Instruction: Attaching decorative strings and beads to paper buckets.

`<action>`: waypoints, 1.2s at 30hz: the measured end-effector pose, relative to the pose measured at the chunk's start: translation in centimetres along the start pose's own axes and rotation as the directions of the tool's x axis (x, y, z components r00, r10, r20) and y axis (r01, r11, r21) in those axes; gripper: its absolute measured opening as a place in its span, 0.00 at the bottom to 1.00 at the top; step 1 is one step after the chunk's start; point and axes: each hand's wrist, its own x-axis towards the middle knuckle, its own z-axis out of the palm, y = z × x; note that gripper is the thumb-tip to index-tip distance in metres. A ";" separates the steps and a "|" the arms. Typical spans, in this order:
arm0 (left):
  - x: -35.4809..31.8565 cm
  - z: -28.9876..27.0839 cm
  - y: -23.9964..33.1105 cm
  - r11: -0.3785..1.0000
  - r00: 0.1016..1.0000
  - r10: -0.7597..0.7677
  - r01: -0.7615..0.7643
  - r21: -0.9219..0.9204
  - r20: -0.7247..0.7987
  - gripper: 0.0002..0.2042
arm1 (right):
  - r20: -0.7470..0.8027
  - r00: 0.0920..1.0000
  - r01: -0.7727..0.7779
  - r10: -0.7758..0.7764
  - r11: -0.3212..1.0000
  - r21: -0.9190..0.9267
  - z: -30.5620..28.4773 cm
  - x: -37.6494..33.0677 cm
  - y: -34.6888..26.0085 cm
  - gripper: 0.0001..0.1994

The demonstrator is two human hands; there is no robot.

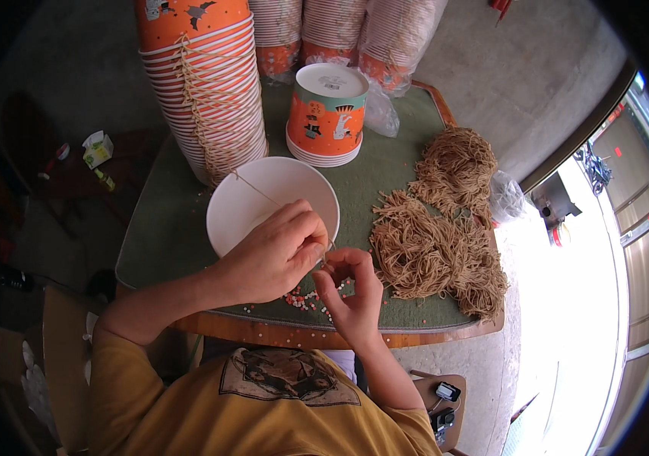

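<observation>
A white-lined paper bucket (pixel 237 205) stands in front of me with its round mouth facing up. From its far left rim a thin tan string (pixel 257 190) runs to my hands. My left hand (pixel 282 247) is closed over the near right rim, pinching the string between thumb and fingers. Close beside it, my right hand (pixel 351 292) holds the string's end with thumb and curled index finger, though the fingertips partly hide it. Small white and orange beads (pixel 305 299) lie scattered on the green cloth (pixel 165 235) under my hands.
At the left rises a tall stack of nested orange buckets (pixel 210 99) with strings hanging along it. An upturned bucket stack (pixel 328 114) stands behind the white-lined one. Tan string bundles (pixel 434 243) lie at right. Plastic-wrapped bucket stacks (pixel 332 30) line the back. The wooden table edge (pixel 263 334) is near me.
</observation>
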 end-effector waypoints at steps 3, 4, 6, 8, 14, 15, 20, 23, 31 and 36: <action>-0.1 0.2 -0.2 0.999 0.999 0.035 -0.035 0.033 -0.001 0.04 | -0.034 0.999 0.032 -0.036 0.993 -0.109 0.1 0.1 0.1 0.08; -0.1 0.2 -0.3 0.997 0.998 0.064 -0.064 0.053 -0.004 0.05 | -0.016 0.996 0.086 -0.092 0.974 -0.210 0.0 0.1 0.3 0.09; -0.3 0.4 -0.3 0.990 0.995 0.098 -0.095 0.104 -0.019 0.05 | 0.008 0.989 0.140 -0.145 0.941 -0.307 -0.2 0.2 0.4 0.10; -0.5 0.6 -0.1 0.980 0.991 0.131 -0.124 0.154 -0.034 0.06 | 0.041 0.983 0.183 -0.181 0.901 -0.394 -0.3 0.2 0.3 0.10; -0.7 0.7 0.0 0.892 0.964 0.253 -0.201 0.404 -0.080 0.08 | 0.037 0.983 0.184 -0.182 0.920 -0.347 -0.4 -0.1 0.5 0.09; -0.6 0.4 -0.1 0.904 0.968 0.238 -0.189 0.383 -0.085 0.08 | 0.039 0.983 0.183 -0.181 0.920 -0.347 -0.3 -0.2 0.5 0.09; -0.8 0.2 -0.6 0.923 0.971 0.222 -0.179 0.342 -0.090 0.08 | 0.042 0.980 0.199 -0.196 0.919 -0.339 -0.3 -0.4 0.6 0.10; -0.9 0.1 -0.4 0.878 0.965 0.253 -0.202 0.434 -0.063 0.08 | 0.078 0.985 0.172 -0.154 0.923 -0.345 -0.4 -0.6 0.6 0.11; -2.1 -0.8 -2.3 0.596 0.823 0.562 -0.336 0.729 -0.080 0.13 | 0.135 0.910 0.405 -0.393 0.765 -0.500 -0.2 -1.0 0.5 0.15; -7.7 1.3 -2.3 0.644 0.769 0.628 -0.427 0.634 -0.120 0.15 | 0.156 0.878 0.439 -0.452 0.631 -0.639 -0.1 -2.6 -0.3 0.18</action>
